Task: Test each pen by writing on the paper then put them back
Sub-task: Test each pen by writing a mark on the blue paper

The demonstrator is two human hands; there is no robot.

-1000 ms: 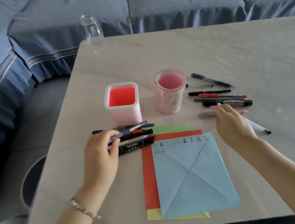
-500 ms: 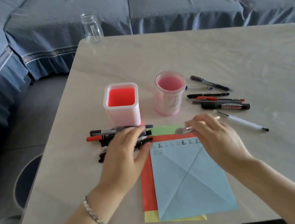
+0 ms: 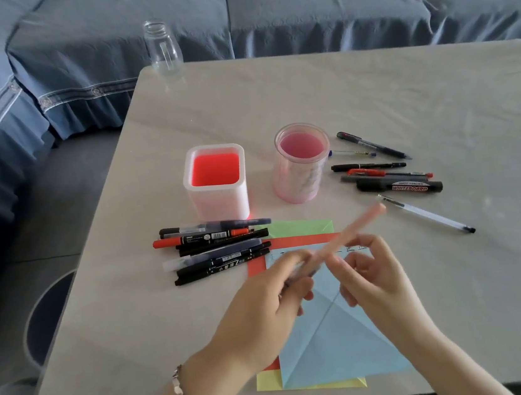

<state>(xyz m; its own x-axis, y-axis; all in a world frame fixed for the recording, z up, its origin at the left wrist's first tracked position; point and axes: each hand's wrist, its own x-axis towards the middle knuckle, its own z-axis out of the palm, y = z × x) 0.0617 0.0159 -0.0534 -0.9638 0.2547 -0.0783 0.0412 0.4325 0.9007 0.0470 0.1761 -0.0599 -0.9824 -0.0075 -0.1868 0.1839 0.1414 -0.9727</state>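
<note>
Presently uncapping: left hand point(image 3: 265, 298) pinches pink pen point(image 3: 349, 234) at barrel, right hand point(image 3: 373, 275) fingers curled beside it, above blue paper point(image 3: 336, 345) for testing.

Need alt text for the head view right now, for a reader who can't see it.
Both hands, left and right, hold a blurred pink pen above blue paper. Pens lie either side of two empty pink holders on the table.

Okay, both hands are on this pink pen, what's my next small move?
Probably pull the cap off. Both the left hand and right hand grip the pink pen above the blue paper, and its tip isn't touching the sheet.
</note>
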